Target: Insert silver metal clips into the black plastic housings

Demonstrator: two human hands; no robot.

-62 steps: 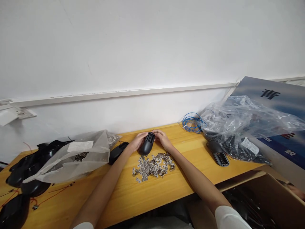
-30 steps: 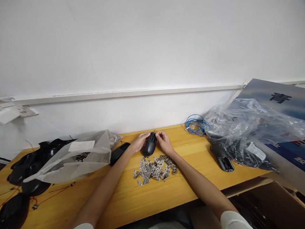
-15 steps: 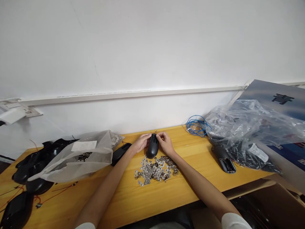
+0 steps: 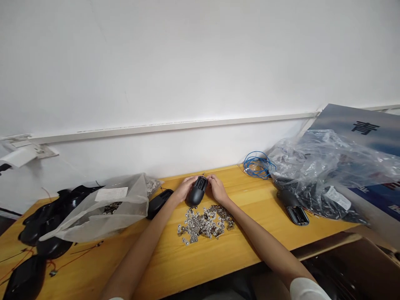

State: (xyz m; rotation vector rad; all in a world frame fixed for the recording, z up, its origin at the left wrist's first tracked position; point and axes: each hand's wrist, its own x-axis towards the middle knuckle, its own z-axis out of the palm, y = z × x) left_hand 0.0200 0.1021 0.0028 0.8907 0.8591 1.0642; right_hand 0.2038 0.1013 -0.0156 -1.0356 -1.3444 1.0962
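Note:
My left hand (image 4: 184, 190) is closed around the left side of a black rounded plastic housing (image 4: 196, 195) with an open, slotted battery compartment at its far end. Small metal bits stick out at that end. The housing is tilted, its far end leaning right. My right hand (image 4: 217, 188) is beside that end with fingers bent together; whatever they pinch is too small to make out. Just in front of the housing lies a loose pile of small shiny metal contact pieces (image 4: 200, 225). Another black housing (image 4: 158, 203) rests left of my left hand.
At left are a translucent bag (image 4: 93, 221) of metal parts and several black housings (image 4: 23, 277) with red wires. To the right lie a coil of blue wire (image 4: 258, 164), a black housing (image 4: 295, 210) and a clear plastic bag (image 4: 325, 162). A cardboard box (image 4: 350, 258) stands below the table edge.
The housing has turned, its near end swinging left and its far end leaning right. My right fingers have shifted from its top face to beside its far end.

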